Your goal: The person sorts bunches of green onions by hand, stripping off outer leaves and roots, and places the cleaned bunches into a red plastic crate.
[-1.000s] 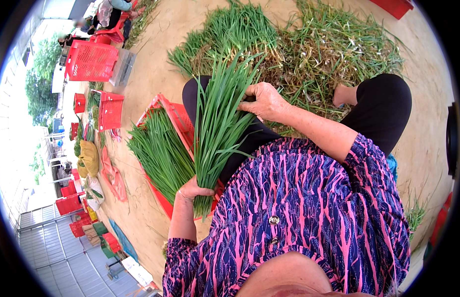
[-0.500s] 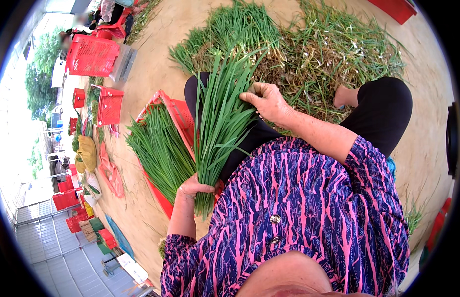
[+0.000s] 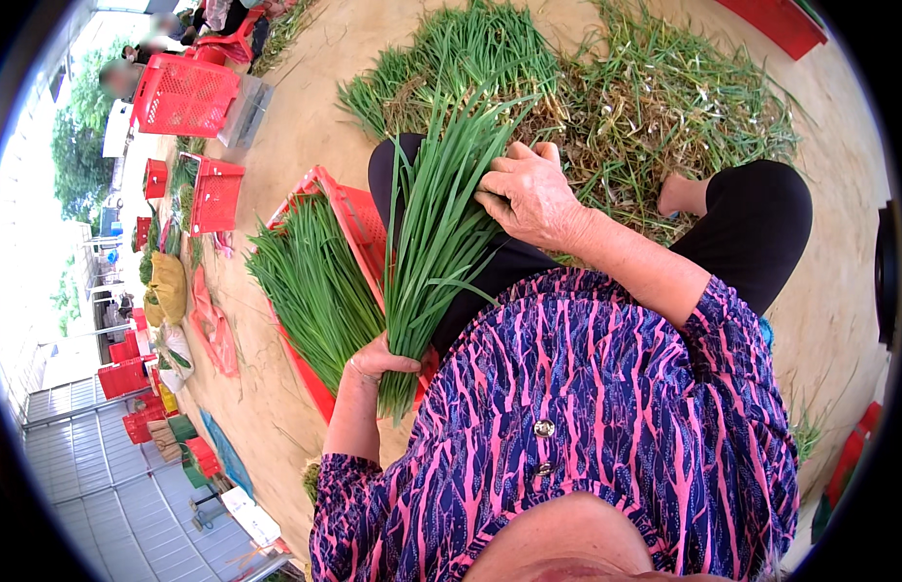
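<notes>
A long bundle of green garlic chives [image 3: 441, 218] slants across my lap, its leafy tips pointing away from me. My left hand [image 3: 381, 359] is closed round the bundle's lower end, with the thumb across the stalks. At the bundle's right edge, higher up, my right hand [image 3: 536, 197] has its fingers curled in against the leaves; what they pinch is hidden. Left of my lap stands a red plastic basket [image 3: 357, 228] filled with more chives [image 3: 315, 291] laid lengthwise.
Beyond my legs lie a heap of green chives [image 3: 480, 53] and a heap of yellowish trimmings [image 3: 674, 107]. Red crates [image 3: 216, 194], a yellow sack [image 3: 167, 286] and a pink plastic bag [image 3: 211, 325] sit on the floor at left. People are at the far left.
My right hand has turned, with its back now more in view and its fingers curled further in at the bundle's edge. My left hand keeps its grip on the chives.
</notes>
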Available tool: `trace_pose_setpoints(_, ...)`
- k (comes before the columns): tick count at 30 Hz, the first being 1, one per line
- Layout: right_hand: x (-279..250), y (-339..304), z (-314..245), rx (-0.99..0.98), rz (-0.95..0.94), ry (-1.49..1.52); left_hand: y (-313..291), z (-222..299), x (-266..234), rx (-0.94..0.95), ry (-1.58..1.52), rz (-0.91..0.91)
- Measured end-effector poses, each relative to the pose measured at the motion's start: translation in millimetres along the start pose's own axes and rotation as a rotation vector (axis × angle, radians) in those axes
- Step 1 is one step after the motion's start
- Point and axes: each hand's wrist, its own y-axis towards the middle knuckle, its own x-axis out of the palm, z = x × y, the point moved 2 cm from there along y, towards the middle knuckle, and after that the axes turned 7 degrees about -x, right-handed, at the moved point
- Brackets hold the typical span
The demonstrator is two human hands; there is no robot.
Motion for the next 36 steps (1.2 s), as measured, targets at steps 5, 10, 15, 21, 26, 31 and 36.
trace_pose_setpoints(5,9.7,-8.1,5.3,0.185,-0.153,0.240,-0.5,-0.1,3.3,-0.003,-0.045,0.005)
trace_pose_setpoints(10,14.8,-6.5,3.2,0.316,-0.187,0.482,-1.4,1.5,5.0,-0.013,-0.023,0.021)
trace_pose_setpoints(15,18.1,-4.6,1.7,0.334,-0.189,0.581,-2.5,3.4,6.6,-0.015,-0.005,0.031)
trace_pose_setpoints(21,19.9,-0.1,-5.5,0.316,-0.153,0.477,-2.9,4.0,7.1,-0.011,-0.015,0.059)
trace_pose_setpoints(26,24.7,1.1,-4.9,0.388,-0.065,0.520,-2.9,7.8,10.9,-0.003,-0.010,0.062)
trace_pose_setpoints(31,31.7,1.0,-2.8,0.448,-0.120,0.562,-1.2,5.0,7.8,-0.002,0.005,0.048)
trace_pose_setpoints(36,34.6,-6.1,1.8,0.487,-0.129,0.675,-1.6,3.2,6.0,0.009,0.053,0.058)
